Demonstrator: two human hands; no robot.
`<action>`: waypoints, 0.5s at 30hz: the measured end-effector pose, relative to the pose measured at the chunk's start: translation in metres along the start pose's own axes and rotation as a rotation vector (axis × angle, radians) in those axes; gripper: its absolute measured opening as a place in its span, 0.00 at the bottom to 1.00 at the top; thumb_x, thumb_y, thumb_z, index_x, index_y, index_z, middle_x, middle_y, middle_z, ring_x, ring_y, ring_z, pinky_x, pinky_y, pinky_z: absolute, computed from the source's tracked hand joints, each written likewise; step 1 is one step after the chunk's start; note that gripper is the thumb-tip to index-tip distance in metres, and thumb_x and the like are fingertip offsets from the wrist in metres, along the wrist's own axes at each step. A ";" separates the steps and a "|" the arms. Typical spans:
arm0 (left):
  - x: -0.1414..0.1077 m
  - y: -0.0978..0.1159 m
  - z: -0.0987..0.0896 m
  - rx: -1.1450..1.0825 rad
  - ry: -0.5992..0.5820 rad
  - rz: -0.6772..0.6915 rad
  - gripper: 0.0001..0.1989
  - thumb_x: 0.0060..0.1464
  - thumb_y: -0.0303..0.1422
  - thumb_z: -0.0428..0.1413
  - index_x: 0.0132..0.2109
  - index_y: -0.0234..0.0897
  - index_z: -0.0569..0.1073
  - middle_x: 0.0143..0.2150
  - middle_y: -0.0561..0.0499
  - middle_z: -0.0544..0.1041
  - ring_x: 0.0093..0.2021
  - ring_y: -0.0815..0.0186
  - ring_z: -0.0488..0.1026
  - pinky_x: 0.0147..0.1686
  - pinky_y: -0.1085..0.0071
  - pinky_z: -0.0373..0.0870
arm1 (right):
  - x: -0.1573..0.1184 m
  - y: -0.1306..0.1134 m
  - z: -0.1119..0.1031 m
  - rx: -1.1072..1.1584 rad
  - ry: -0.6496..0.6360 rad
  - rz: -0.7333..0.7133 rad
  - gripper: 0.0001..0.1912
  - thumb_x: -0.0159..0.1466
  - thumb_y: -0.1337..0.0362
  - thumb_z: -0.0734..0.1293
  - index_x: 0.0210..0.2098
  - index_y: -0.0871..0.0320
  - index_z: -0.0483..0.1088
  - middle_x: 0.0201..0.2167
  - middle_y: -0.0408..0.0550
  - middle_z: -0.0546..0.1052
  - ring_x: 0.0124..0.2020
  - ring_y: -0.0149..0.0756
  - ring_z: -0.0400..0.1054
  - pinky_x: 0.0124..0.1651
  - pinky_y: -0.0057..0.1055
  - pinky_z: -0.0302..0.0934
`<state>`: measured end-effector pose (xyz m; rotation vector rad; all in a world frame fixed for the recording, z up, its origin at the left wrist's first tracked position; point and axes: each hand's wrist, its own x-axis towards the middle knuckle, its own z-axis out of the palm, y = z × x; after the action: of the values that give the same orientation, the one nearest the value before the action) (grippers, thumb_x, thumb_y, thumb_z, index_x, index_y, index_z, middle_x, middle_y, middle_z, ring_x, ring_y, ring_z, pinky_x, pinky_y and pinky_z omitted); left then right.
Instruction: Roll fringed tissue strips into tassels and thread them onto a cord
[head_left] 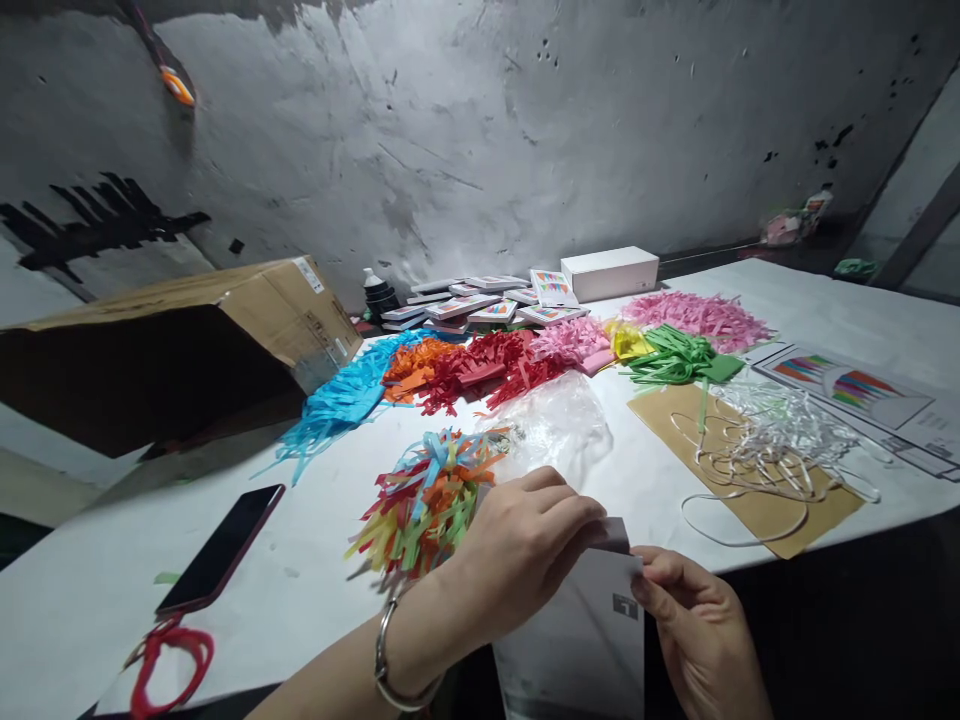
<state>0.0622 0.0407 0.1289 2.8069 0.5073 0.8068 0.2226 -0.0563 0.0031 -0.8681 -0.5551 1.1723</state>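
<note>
A white card box (574,630) with a small dark printed mark stands at the front edge of the table, its grey flap (616,535) showing at the top. My left hand (517,540), a silver bangle on its wrist, curls over the top of the box; its fingertips are partly hidden. At the box's upper right edge, my right hand (694,625) pinches the card between thumb and fingers. Just left of my left hand lies a multicoloured bunch of tissue paper tassels (427,505). A clear plastic bag (555,425) lies behind the hands.
Blue (345,390), red (487,370), pink (697,318) and green tassels (675,355) line the table's middle. Behind are stacked printed boxes (480,300) and a white box (609,273). White string (780,440) lies right; a phone (221,550) and open carton (285,320) left.
</note>
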 end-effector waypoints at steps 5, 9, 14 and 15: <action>-0.040 -0.003 0.007 0.049 0.507 -0.110 0.16 0.61 0.25 0.58 0.55 0.43 0.73 0.56 0.42 0.75 0.58 0.53 0.72 0.59 0.52 0.69 | 0.001 -0.006 0.007 0.044 0.122 -0.013 0.13 0.44 0.59 0.83 0.21 0.57 0.78 0.33 0.53 0.83 0.32 0.42 0.79 0.36 0.32 0.73; -0.090 -0.009 0.045 -0.140 0.900 -0.418 0.12 0.62 0.29 0.59 0.52 0.44 0.73 0.54 0.45 0.72 0.57 0.57 0.71 0.57 0.58 0.71 | 0.004 -0.006 0.002 0.051 0.204 0.022 0.14 0.42 0.60 0.84 0.21 0.56 0.78 0.32 0.52 0.83 0.31 0.40 0.79 0.34 0.29 0.74; -0.123 -0.002 0.093 -0.554 0.949 -0.751 0.12 0.59 0.40 0.63 0.47 0.40 0.76 0.49 0.43 0.78 0.47 0.58 0.79 0.45 0.67 0.78 | 0.010 0.003 -0.021 -0.005 0.279 0.066 0.16 0.36 0.61 0.85 0.19 0.55 0.77 0.32 0.52 0.84 0.30 0.45 0.80 0.33 0.33 0.77; -0.124 0.001 0.097 -0.609 0.945 -0.798 0.13 0.58 0.41 0.63 0.46 0.39 0.77 0.47 0.43 0.79 0.44 0.58 0.80 0.43 0.68 0.78 | 0.011 0.005 -0.026 -0.021 0.297 0.077 0.17 0.34 0.61 0.86 0.19 0.55 0.77 0.32 0.53 0.84 0.30 0.45 0.80 0.33 0.33 0.77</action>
<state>0.0160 -0.0131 -0.0121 1.3467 1.1382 1.6399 0.2433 -0.0528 -0.0169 -1.0668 -0.2937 1.0830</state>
